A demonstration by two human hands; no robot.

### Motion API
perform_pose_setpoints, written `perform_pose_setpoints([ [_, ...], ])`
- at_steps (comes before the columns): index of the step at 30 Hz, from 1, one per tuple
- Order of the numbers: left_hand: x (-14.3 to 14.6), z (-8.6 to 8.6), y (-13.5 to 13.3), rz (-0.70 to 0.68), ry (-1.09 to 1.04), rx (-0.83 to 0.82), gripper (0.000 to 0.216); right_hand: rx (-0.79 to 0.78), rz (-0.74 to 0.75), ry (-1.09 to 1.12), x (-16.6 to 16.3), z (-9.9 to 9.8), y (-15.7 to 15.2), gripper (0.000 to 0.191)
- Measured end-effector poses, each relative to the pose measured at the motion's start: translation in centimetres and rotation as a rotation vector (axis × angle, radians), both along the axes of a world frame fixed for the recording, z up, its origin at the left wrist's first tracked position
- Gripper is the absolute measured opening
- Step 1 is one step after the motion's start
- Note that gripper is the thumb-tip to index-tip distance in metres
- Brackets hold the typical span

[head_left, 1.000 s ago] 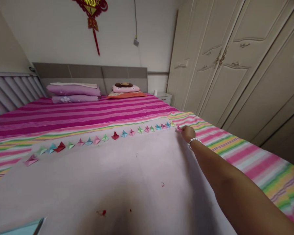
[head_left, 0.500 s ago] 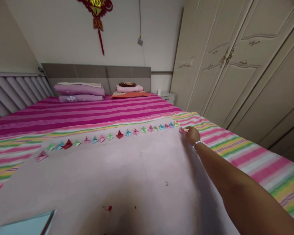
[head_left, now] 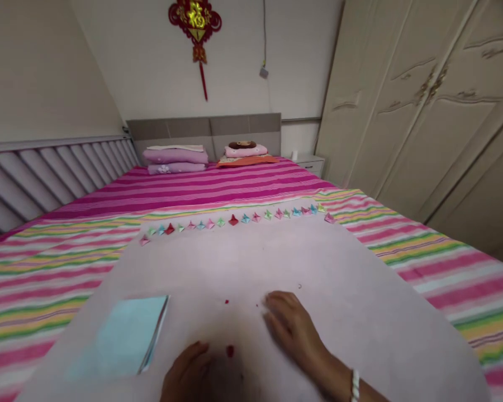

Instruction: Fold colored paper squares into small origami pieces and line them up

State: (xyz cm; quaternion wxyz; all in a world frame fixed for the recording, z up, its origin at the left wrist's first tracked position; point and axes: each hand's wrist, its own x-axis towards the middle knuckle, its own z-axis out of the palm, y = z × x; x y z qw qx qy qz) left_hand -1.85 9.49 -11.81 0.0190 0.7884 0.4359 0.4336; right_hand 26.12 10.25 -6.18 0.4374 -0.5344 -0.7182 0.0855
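Here's the left hand, blurred, its grip impossible to tell; beside it a red scrap, likely feather-light, best pinched by an edge. The right hand hangs loosely open. Blue paper left; folded papers line the surface beyond.

Left hand blurred and cut off by the bottom edge, red scraps too small for identification
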Motion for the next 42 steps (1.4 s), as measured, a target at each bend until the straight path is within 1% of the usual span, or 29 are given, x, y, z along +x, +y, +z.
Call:
perform_pose_setpoints([
  [1,-0.5,0.6,-0.3,-0.026,0.042,0.022,0.018,0.018,0.012,-0.001,-1.4,-0.5,-0.9,0.024],
  [2,-1.0,1.4,-0.7,0.007,0.085,-0.014,0.018,0.038,0.021,-0.015,-2.6,-1.0,-1.6,0.025],
  [3,-1.4,2.3,-1.2,0.075,0.09,-0.031,0.018,0.047,0.022,-0.035,-3.5,-1.5,-2.0,0.026],
  [4,-1.8,3.2,-1.6,0.106,0.106,-0.071,0.018,0.055,0.014,-0.059,-4.3,-2.0,-2.3,0.027],
  [7,-3.0,5.3,-2.5,0.174,0.06,-0.175,0.019,0.079,-0.017,-0.139,-5.5,-3.6,-2.3,0.028],
  [9,-4.3,5.9,-2.5,0.238,-0.027,-0.181,0.019,0.074,-0.047,-0.198,-5.8,-4.4,-2.1,0.031],
  [11,-5.7,6.0,-2.1,0.293,-0.117,-0.19,0.019,0.058,-0.063,-0.244,-5.8,-4.9,-2.0,0.033],
  [14,-7.7,5.8,-1.2,0.361,-0.216,-0.245,0.023,0.055,-0.073,-0.274,-5.8,-5.1,-2.2,0.034],
  [16,-8.7,5.8,-0.3,0.354,-0.241,-0.302,0.027,0.051,-0.08,-0.278,-5.9,-5.0,-2.3,0.035],
  [20,-9.8,5.6,1.3,0.343,-0.231,-0.357,0.031,0.028,-0.091,-0.268,-6.1,-4.8,-2.5,0.036],
  [23,-10.3,5.1,2.0,0.333,-0.21,-0.409,0.035,0.024,-0.094,-0.268,-6.2,-4.7,-2.6,0.036],
  [27,-10.6,4.5,1.9,0.293,-0.173,-0.471,0.059,0.03,-0.101,-0.285,-6.2,-4.7,-2.6,0.036],
  [29,-10.8,4.4,1.7,0.269,-0.158,-0.51,0.066,0.03,-0.101,-0.281,-6.2,-4.7,-2.6,0.036],
  [34,-11.1,5.0,1.3,0.248,-0.191,-0.618,0.065,0.028,-0.107,-0.287,-6.2,-4.7,-2.6,0.037],
  [39,-11.1,5.4,1.3,0.262,-0.199,-0.627,0.057,0.047,-0.114,-0.309,-6.2,-4.8,-2.6,0.039],
  [42,-10.9,5.4,1.4,0.284,-0.188,-0.639,0.062,0.048,-0.119,-0.308,-6.3,-4.8,-2.6,0.038],
])
